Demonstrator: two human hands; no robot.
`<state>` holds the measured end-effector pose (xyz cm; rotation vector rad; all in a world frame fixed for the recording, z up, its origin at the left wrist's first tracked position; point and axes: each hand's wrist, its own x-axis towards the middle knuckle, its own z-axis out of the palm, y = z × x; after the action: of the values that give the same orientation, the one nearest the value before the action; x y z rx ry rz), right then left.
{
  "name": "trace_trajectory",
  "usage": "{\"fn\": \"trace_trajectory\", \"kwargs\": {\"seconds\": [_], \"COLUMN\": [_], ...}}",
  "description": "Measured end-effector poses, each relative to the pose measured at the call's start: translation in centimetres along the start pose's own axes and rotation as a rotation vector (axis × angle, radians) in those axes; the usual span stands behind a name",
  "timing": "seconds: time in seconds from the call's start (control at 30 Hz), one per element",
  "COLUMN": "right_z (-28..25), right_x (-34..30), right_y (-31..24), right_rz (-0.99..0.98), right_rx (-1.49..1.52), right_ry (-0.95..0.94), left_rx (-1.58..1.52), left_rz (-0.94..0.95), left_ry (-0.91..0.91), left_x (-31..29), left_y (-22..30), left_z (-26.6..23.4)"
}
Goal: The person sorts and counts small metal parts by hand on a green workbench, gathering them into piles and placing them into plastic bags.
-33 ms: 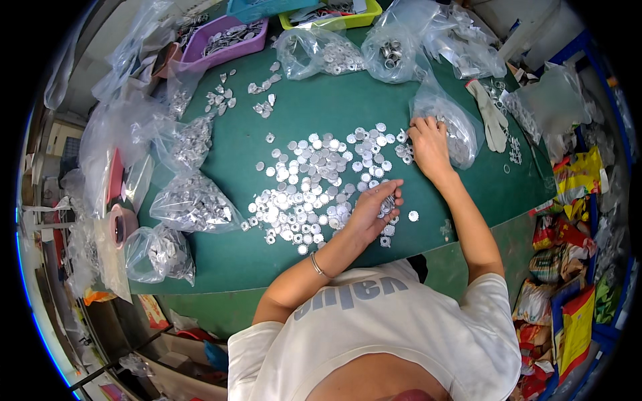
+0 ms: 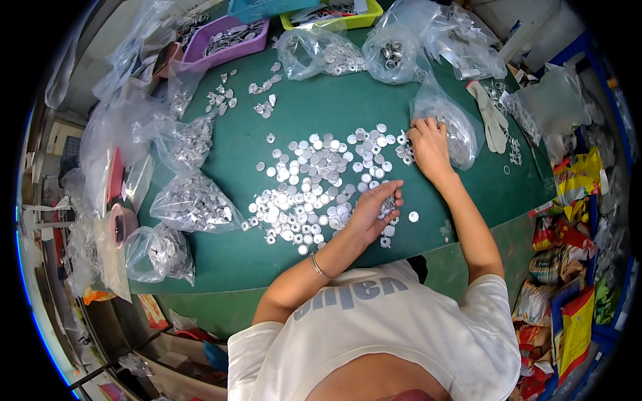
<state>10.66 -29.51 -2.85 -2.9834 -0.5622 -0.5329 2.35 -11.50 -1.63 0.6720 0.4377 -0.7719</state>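
A person's right hand [image 2: 429, 137] bent its fingers down at a green worktable [image 2: 348, 100], as I watched from afar over the head camera's feed. A small cluster of metal parts [image 2: 404, 152] lay just beside it on the left; a clear plastic bag [image 2: 461, 137] of parts lay close on its right. That tight spacing was, in my judgement, the relation that mattered most, and the right hand was plainly the nearer of the two to both. The bag ran on a slant, its long axis going from far left to near right, its filled end alongside the hand and wrist.

The right fingers were close together, but I could not tell whether they pinched anything. The left hand [image 2: 368, 208], nearer the body and lower left of the right, was curled loosely around a handful of metal pieces [image 2: 386, 207], which showed inside the palm.

To its left spread the main pile of scalloped discs [image 2: 274, 212], round and flat, with no long axis to line up with. One single disc [image 2: 413, 216] sat apart, just right of the left hand and well short of the right. A pale glove [image 2: 493, 119] lay beyond the bag, farther to the right.
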Motion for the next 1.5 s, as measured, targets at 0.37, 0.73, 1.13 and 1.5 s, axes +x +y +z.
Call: {"fn": "trace_trajectory", "kwargs": {"seconds": [0.37, 0.73, 1.13, 1.5], "right_z": [-0.4, -2.1, -1.4, -4.0], "right_x": [0.4, -1.5, -2.2, -4.9], "right_y": [-0.4, -1.3, -1.4, -1.3], "right_rz": [0.064, -0.02, 0.12, 0.157], "right_rx": [0.22, 0.278, 0.267, 0.488], "right_ry": [0.038, 0.103, 0.039, 0.201], "left_rx": [0.005, -0.005, 0.008, 0.031], "left_rz": [0.014, 0.024, 0.017, 0.006], "left_ry": [-0.027, -0.019, -0.02, 0.003], "left_x": [0.1, 0.0, 0.0, -0.1], "left_y": [-0.3, -0.4, -0.6, -0.4], "left_z": [-0.3, -0.6, -0.6, 0.0]}}
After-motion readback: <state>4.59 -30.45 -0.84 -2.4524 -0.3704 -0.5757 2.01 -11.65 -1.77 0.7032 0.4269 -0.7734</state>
